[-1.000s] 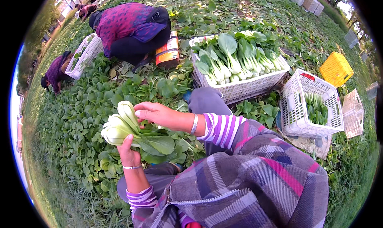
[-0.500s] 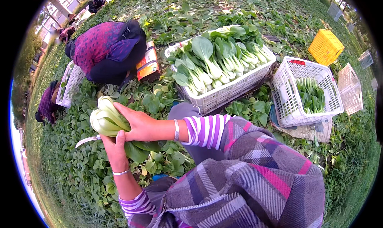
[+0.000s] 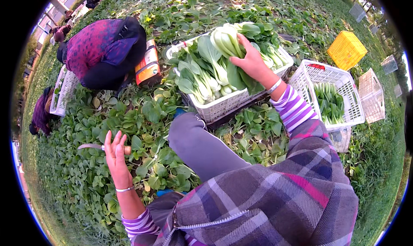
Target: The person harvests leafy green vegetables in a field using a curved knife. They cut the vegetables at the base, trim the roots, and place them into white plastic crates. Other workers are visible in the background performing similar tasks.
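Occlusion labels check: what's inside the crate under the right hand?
Pale-stemmed greens; the right hand and held bunch cover some, and the floor of the crate is hidden.

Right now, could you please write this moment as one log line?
left hand: holding curved knife; right hand: holding greens bunch over packed white crate; contact below: unclear

The work area is occupying an open-air vegetable field. Low leafy plants (image 3: 86, 173) are covering the soil. A white lattice crate (image 3: 217, 110) is holding pale-stemmed greens (image 3: 195, 80); a second white crate (image 3: 304, 76) is standing near it, and a yellow crate (image 3: 346, 50) is resting beyond. One co-worker (image 3: 101, 48) is crouching amid the crop; another (image 3: 41, 112) is bending farther left. Daylight is illuminating the ground.
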The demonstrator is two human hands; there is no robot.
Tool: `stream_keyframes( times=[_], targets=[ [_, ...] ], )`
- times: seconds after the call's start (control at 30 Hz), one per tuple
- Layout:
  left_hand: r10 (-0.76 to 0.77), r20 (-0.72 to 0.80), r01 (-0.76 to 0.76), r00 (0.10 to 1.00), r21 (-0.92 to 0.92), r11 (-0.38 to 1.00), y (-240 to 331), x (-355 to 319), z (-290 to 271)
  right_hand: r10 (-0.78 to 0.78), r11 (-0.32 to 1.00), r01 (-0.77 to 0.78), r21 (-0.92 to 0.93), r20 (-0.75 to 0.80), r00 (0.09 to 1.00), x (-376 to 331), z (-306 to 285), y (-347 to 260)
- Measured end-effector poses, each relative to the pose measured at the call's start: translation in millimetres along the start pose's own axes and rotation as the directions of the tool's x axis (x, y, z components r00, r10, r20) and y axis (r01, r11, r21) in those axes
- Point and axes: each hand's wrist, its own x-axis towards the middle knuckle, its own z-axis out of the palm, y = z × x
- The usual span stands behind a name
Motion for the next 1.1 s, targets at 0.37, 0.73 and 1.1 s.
stream_keyframes(
  times=[0.37, 0.73, 1.1],
  targets=[
    [-0.251, -0.040, 0.249, 0.967, -0.057, 0.967, -71, -14, -2, 0.432, 0.237, 0.792, -0.562, 0.791, 0.433, 53, -145, 76],
    [-0.401, -0.167, 0.394, 0.901, -0.074, 0.916, -102, -39, -26, 0.420, 0.129, 0.978, -0.163, 0.903, 0.095, 75, -59, 124],
    [-0.468, -0.146, 0.455, 0.872, -0.114, 0.883, -126, -41, -23, 0.323, 0.356, 0.049, -0.933, 0.172, 0.931, 45, -56, 146]
  ],
)
